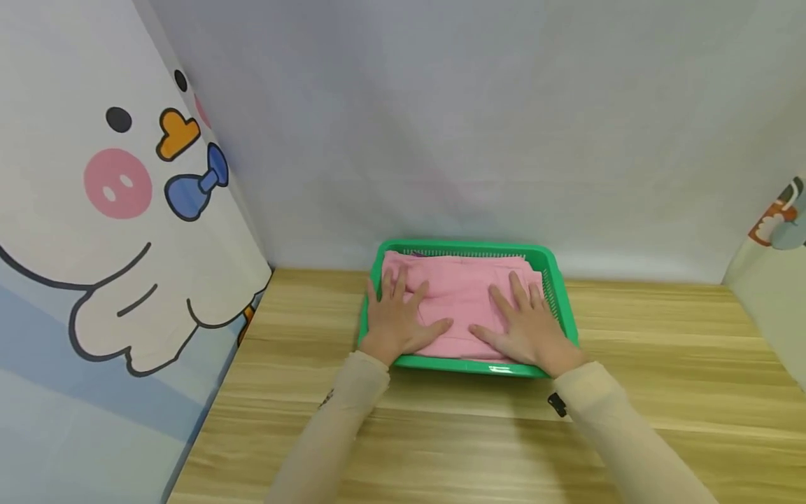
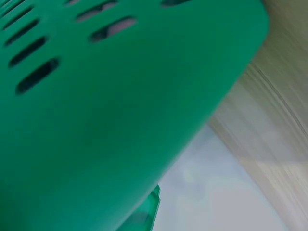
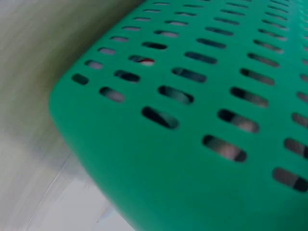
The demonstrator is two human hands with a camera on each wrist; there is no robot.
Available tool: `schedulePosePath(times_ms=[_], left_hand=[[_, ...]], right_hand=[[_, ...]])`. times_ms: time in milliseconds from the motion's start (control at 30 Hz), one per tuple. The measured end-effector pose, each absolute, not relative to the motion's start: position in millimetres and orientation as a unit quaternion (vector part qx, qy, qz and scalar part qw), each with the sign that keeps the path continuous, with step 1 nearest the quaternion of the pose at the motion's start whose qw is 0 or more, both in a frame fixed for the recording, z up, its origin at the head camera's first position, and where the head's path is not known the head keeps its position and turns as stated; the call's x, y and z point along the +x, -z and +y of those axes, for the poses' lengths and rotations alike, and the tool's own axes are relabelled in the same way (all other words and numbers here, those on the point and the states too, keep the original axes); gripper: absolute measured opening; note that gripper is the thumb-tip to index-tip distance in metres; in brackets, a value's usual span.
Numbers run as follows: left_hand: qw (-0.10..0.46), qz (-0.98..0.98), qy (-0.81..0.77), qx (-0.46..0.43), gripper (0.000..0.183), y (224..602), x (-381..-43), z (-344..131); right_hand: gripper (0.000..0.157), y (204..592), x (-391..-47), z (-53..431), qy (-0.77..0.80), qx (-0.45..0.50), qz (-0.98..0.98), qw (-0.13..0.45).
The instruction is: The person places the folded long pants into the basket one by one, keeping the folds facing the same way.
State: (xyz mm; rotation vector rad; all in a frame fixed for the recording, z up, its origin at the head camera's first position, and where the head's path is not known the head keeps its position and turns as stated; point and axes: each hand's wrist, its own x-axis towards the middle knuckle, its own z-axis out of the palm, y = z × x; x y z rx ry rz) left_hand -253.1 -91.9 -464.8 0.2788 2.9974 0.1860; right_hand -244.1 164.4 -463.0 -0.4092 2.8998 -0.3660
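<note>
Folded pink cloth [image 1: 462, 297] lies inside a green plastic basket [image 1: 466, 365] on the wooden table. My left hand [image 1: 393, 323] rests on the left part of the cloth with its fingers spread. On the right part lies my right hand [image 1: 529, 327], fingers likewise spread and pointing away from me. Both wrists cross the basket's near rim. In the left wrist view the slotted basket wall [image 2: 106, 106] fills most of the picture and hides the hand. The right wrist view also shows mostly the slotted basket wall [image 3: 159, 159], without the hand.
The wooden table [image 1: 441, 441] extends around the basket on the left, right and near sides. A pale wall covering [image 1: 472, 126] rises right behind the basket. At the left hangs a white sheet with cartoon drawings [image 1: 119, 182]; another printed panel [image 1: 774, 280] stands at the right.
</note>
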Motion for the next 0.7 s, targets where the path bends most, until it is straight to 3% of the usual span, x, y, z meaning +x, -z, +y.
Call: schedulePosePath(times_ms=[267,433,700], left_hand=[[0.08,0.993,-0.017,0.087,0.095,471.8,-257.3,-83.4],[0.053,0.993,-0.048,0.096,0.092,475.9,-264.0,-78.7],[0.013,0.986,-0.139,0.093,0.079,453.7,-240.7,-92.5]], right_hand=[[0.103,470.7,-245.9,170.4,0.138,-0.125,0.976,0.11],[0.099,472.0,-249.0,180.1,0.163,-0.131,0.973,0.1],[0.082,446.1,-217.0,211.8,0.203,-0.166,0.965,0.026]])
